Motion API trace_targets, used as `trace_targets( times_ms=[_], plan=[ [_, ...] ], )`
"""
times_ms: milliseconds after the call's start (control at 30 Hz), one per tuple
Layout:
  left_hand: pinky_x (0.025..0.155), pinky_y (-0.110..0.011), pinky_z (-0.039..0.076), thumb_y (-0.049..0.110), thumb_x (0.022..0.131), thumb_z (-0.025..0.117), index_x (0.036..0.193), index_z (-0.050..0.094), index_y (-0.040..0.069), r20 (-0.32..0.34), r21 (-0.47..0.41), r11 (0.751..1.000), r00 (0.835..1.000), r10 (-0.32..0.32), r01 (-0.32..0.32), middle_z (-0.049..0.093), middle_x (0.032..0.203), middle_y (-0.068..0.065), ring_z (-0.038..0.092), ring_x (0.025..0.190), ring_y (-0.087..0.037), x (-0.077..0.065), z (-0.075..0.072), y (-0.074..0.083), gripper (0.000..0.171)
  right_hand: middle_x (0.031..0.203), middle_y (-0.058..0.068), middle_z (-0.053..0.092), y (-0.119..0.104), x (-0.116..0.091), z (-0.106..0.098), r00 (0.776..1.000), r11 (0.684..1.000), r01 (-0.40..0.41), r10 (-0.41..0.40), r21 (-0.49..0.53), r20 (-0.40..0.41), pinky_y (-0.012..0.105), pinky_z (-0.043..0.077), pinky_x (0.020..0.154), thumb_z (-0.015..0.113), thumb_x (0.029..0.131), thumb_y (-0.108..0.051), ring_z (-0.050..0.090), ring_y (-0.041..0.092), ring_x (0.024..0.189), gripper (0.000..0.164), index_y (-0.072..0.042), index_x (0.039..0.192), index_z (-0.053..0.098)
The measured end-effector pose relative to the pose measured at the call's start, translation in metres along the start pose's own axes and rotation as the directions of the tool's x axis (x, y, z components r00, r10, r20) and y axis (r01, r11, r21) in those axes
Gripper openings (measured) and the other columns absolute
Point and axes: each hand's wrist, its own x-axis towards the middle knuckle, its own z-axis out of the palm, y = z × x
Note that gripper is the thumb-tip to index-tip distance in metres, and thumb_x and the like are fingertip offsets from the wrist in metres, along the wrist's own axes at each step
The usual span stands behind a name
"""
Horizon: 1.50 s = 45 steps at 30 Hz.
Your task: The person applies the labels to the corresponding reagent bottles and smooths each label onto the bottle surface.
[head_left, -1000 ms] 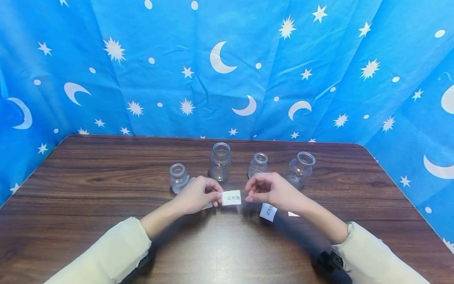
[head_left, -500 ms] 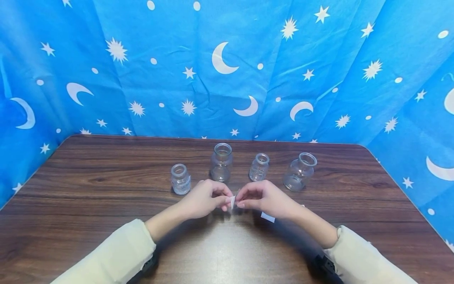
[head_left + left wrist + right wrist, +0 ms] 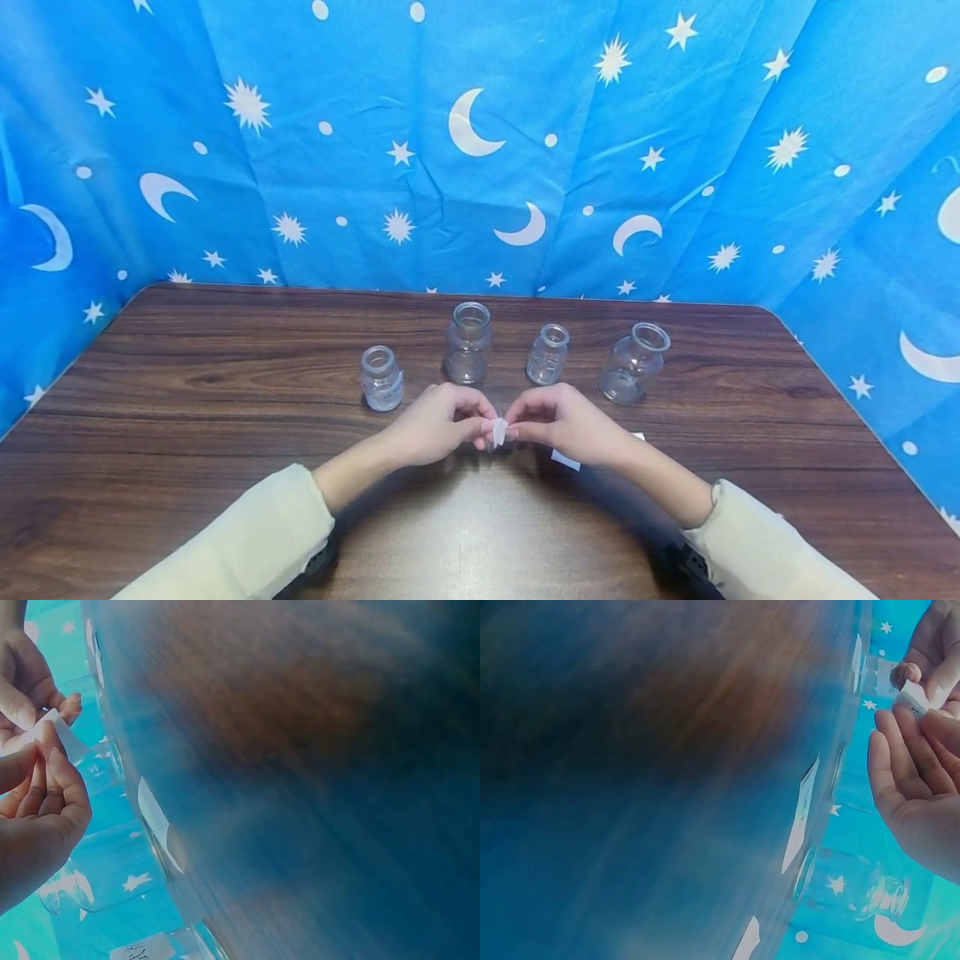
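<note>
Near the middle of the table, my left hand (image 3: 433, 423) and my right hand (image 3: 573, 422) meet at a small white label (image 3: 499, 431). Fingertips of both hands pinch it, as the left wrist view also shows, where the label (image 3: 66, 736) juts out between them as a bent flap. A bit of dark writing is visible on the label (image 3: 913, 699) in the right wrist view. Beyond the hands stand several clear glass jars, without lids. The leftmost jar (image 3: 382, 383) carries a label with writing on its side.
Behind the hands are a taller jar (image 3: 468, 346), a small jar (image 3: 548, 357) and a wide jar (image 3: 634, 367). Loose white labels (image 3: 566, 460) lie on the wooden table (image 3: 225, 367) beneath my right forearm. A blue curtain (image 3: 360, 100) with moons and stars surrounds the table.
The label, first flat with its writing facing up in my left hand, is now turned and bent. My right hand has come left and pinches it too.
</note>
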Motion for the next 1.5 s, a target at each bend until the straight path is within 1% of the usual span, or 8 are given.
trace_targets(
  times_ms=[167, 367, 633, 833, 1000, 1267, 1400, 1500],
  plan=[
    [0.06, -0.022, 0.043, 0.007, 0.087, 0.059, 0.083, 0.065, 0.006, -0.011, 0.002, 1.0, 1.0, -0.015, 0.015, 0.063, 0.066, 0.005, 0.061, 0.065, -0.017, 0.0, 0.001, -0.001, 0.007, 0.078, 0.004, 0.065, 0.001, -0.004, -0.006, 1.0, 1.0, -0.017, 0.017, -0.02, 0.003, 0.024, 0.045, 0.064, 0.063, 0.085, -0.009, 0.053, 0.009, 0.069, 0.005, -0.005, 0.086, 0.066],
    [0.052, -0.022, 0.044, 0.005, 0.085, 0.058, 0.08, 0.064, 0.005, -0.045, 0.018, 0.997, 0.997, -0.07, 0.071, 0.063, 0.065, 0.003, 0.06, 0.061, -0.015, 0.0, 0.0, -0.004, 0.008, 0.077, 0.002, 0.065, 0.005, -0.014, -0.02, 0.999, 0.999, -0.039, 0.039, -0.015, -0.001, 0.025, 0.047, 0.065, 0.062, 0.085, -0.006, 0.054, 0.013, 0.069, 0.004, -0.004, 0.085, 0.066],
    [0.044, -0.023, 0.044, -0.001, 0.084, 0.057, 0.079, 0.063, 0.002, -0.02, 0.043, 0.989, 0.99, -0.142, 0.143, 0.063, 0.066, 0.0, 0.06, 0.056, -0.012, -0.001, 0.0, -0.01, 0.009, 0.078, 0.005, 0.065, 0.01, -0.023, -0.029, 0.995, 0.995, -0.095, 0.095, -0.004, 0.037, 0.025, 0.047, 0.063, 0.061, 0.085, -0.006, 0.057, 0.018, 0.071, 0.005, -0.003, 0.085, 0.065],
    [0.049, -0.019, 0.045, -0.003, 0.082, 0.059, 0.076, 0.064, 0.0, -0.008, 0.106, 0.986, 0.991, -0.131, 0.131, 0.061, 0.063, 0.0, 0.058, 0.054, -0.009, -0.001, 0.003, -0.012, 0.008, 0.078, 0.006, 0.065, 0.011, -0.023, -0.029, 0.994, 0.995, -0.104, 0.104, 0.005, 0.037, 0.027, 0.048, 0.063, 0.06, 0.084, -0.005, 0.058, 0.019, 0.071, 0.005, -0.002, 0.084, 0.065],
    [0.05, -0.019, 0.046, -0.004, 0.081, 0.06, 0.075, 0.065, 0.0, -0.036, 0.146, 0.981, 0.992, -0.124, 0.128, 0.061, 0.063, 0.0, 0.059, 0.054, -0.009, 0.0, 0.005, -0.013, 0.008, 0.078, 0.005, 0.066, 0.012, -0.024, -0.029, 0.993, 0.994, -0.112, 0.112, 0.007, 0.023, 0.031, 0.049, 0.064, 0.06, 0.084, -0.005, 0.06, 0.022, 0.072, 0.005, -0.002, 0.085, 0.065],
    [0.05, -0.02, 0.045, -0.002, 0.081, 0.06, 0.087, 0.066, -0.002, -0.042, 0.174, 0.974, 0.989, -0.141, 0.146, 0.063, 0.065, -0.001, 0.059, 0.057, -0.009, -0.001, 0.004, -0.012, 0.008, 0.076, 0.005, 0.065, 0.015, -0.023, -0.028, 0.994, 0.994, -0.108, 0.108, 0.01, -0.009, 0.031, 0.05, 0.064, 0.06, 0.085, -0.004, 0.06, 0.022, 0.071, 0.006, -0.001, 0.085, 0.065],
    [0.05, -0.021, 0.045, 0.001, 0.082, 0.061, 0.09, 0.065, -0.001, -0.069, 0.169, 0.975, 0.989, -0.131, 0.141, 0.063, 0.067, -0.001, 0.059, 0.058, -0.01, -0.001, 0.0, -0.008, 0.01, 0.076, 0.006, 0.065, 0.017, -0.022, -0.026, 0.994, 0.994, -0.103, 0.103, 0.026, -0.028, 0.033, 0.051, 0.067, 0.058, 0.085, -0.001, 0.062, 0.024, 0.072, 0.006, 0.0, 0.084, 0.064],
    [0.056, -0.022, 0.046, 0.005, 0.083, 0.062, 0.091, 0.066, 0.002, -0.104, 0.174, 0.978, 0.99, -0.095, 0.113, 0.064, 0.071, 0.001, 0.059, 0.063, -0.01, 0.001, -0.005, -0.003, 0.01, 0.076, 0.007, 0.065, 0.017, -0.019, -0.025, 0.994, 0.994, -0.1, 0.102, 0.039, -0.049, 0.036, 0.051, 0.068, 0.058, 0.085, 0.001, 0.063, 0.027, 0.073, 0.006, 0.001, 0.084, 0.064]
  ],
)
